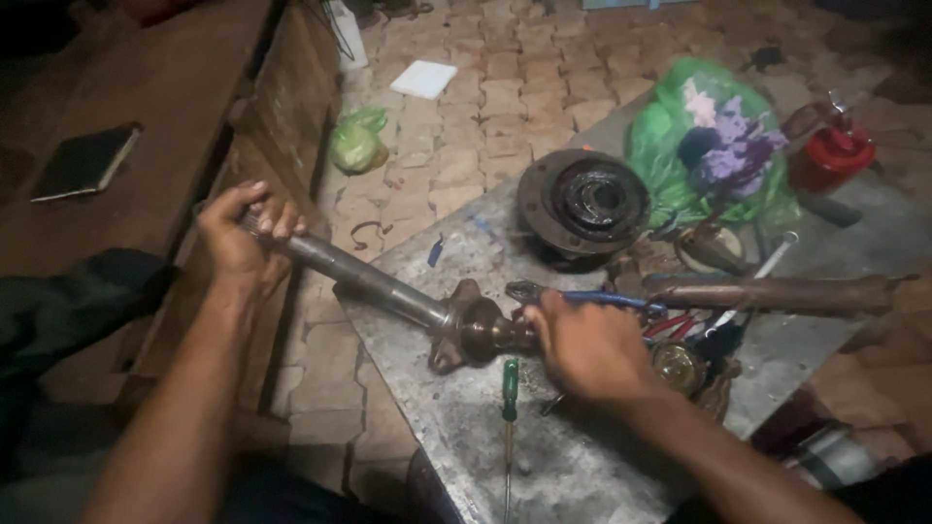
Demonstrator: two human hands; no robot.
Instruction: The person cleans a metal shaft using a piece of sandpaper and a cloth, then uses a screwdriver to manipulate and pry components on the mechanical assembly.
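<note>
**Steel axle shaft held at both ends across the bench edge**

While the left hand [243,238] is clenched around the far end of the axle shaft [364,277], the right hand [587,344] grips its flanged joint end [476,330], which rests on the grey metal bench [544,456]. Half the shaft overhangs the brick floor [485,87]. Solid steel, it looks heavy and rigid, and its smooth, likely greasy barrel seems slippery; the flange and the shaft's ends offer the surest hold.

Beside the right hand lie a green-handled screwdriver [509,388] and blue-handled pliers [592,299]. A wheel hub [584,202] sits behind them. A green plastic bag [714,146] holds purple and white rags or wrappings. A red lidded can [830,155] stands just beside it, contents hidden. Another small green bag [357,139] lies on the floor, knotted shut.
</note>
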